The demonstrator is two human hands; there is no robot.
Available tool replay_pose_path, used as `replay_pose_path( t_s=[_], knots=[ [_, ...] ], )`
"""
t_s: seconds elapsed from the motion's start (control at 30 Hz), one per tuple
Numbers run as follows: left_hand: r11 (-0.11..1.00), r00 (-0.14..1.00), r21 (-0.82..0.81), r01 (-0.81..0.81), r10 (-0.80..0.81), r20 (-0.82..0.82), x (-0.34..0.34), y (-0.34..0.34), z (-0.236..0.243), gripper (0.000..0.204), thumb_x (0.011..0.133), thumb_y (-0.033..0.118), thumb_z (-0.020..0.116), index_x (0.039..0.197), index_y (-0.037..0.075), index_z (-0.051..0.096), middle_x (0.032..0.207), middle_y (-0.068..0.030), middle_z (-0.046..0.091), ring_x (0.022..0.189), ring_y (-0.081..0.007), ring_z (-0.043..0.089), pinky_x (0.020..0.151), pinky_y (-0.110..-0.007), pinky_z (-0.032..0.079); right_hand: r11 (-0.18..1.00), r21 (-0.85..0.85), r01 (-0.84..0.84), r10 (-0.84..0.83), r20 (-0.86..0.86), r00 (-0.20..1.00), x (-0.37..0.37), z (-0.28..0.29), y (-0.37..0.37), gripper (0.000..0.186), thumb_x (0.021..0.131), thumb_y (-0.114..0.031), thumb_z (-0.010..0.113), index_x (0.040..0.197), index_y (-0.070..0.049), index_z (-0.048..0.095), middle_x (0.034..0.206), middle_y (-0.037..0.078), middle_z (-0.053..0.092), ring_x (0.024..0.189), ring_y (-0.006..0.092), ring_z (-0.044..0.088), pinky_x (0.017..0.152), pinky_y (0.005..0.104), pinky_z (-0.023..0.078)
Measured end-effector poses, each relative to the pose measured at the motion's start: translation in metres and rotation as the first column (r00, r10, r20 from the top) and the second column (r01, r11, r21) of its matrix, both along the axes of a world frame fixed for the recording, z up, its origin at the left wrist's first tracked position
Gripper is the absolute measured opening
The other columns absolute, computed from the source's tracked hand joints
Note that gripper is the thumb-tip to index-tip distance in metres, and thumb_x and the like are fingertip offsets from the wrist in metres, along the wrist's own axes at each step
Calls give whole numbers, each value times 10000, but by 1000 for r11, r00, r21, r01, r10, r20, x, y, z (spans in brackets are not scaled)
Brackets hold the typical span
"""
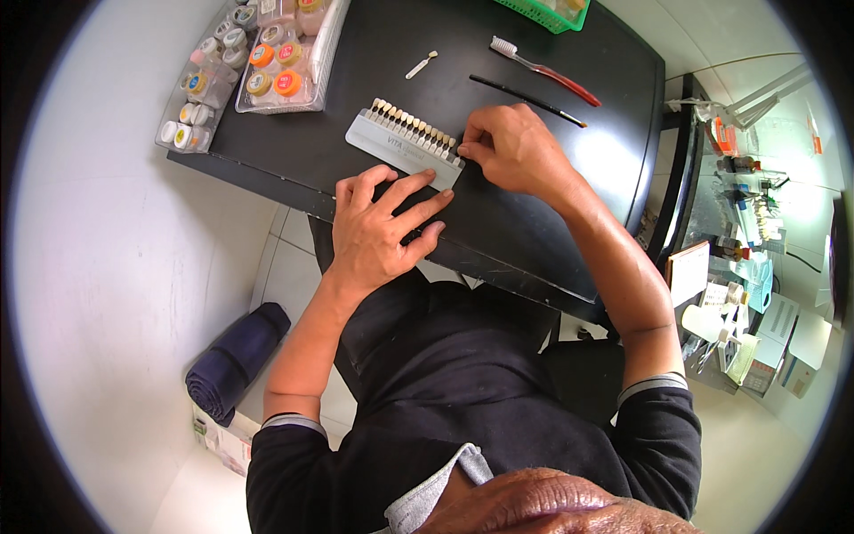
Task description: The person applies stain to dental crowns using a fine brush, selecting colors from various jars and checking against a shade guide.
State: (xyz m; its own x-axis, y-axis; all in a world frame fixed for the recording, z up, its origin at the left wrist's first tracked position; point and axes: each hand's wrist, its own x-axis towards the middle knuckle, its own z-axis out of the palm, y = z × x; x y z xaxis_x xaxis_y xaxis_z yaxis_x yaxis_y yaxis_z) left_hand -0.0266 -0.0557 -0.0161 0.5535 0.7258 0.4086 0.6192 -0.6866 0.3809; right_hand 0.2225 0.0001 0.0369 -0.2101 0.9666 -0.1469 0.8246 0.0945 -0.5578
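A grey dental shade guide [384, 138] lies slantwise on the black table, a row of tooth-coloured tabs standing along its far edge. My left hand [378, 222] rests at its near side, fingers spread, with fingertips on the holder. At the guide's right end, my right hand [511, 147] is closed, thumb and forefinger pinched beside the last tabs. Whatever lies between those fingertips is too small to make out. Beyond the guide, a single loose shade tab [422, 65] lies flat on the table.
A red-handled toothbrush [556, 78] and a thin black brush [525, 100] lie beyond my right hand. Clear bins of small jars [286, 83] stand at the far left, and a green basket [556, 20] at the far edge. To the right is a cluttered side bench [712, 214].
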Motion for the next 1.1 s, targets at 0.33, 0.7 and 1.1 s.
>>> replay_pose_path(
  t_s=[0.33,0.7,1.1],
  knots=[
    [1000,1000,15,3,-4,8,-3,0,1,399,837,341,836,1235,323,866,1375,122,741,1172,-217,574,988,-390,411,868,491,-78,1,156,988,-8,-23,66,115,901,-125,798,1009,-138,836,995,71,767,996,328,722,866,481,538],
    [1000,998,17,11,-12,57,-3,1,-1,380,844,343,833,1221,304,869,1366,99,746,1164,-220,583,986,-390,418,831,534,-157,-18,307,952,-5,-48,101,80,939,-169,790,1012,-192,769,1045,3,724,1098,268,655,947,488,442],
    [1000,999,13,-11,10,54,-3,-1,-1,367,840,357,839,1199,294,875,1349,104,749,1170,-210,582,997,-386,419,849,328,-414,293,359,886,14,0,27,209,921,34,698,1075,-105,666,962,69,683,1001,319,688,897,460,480]
  ],
)
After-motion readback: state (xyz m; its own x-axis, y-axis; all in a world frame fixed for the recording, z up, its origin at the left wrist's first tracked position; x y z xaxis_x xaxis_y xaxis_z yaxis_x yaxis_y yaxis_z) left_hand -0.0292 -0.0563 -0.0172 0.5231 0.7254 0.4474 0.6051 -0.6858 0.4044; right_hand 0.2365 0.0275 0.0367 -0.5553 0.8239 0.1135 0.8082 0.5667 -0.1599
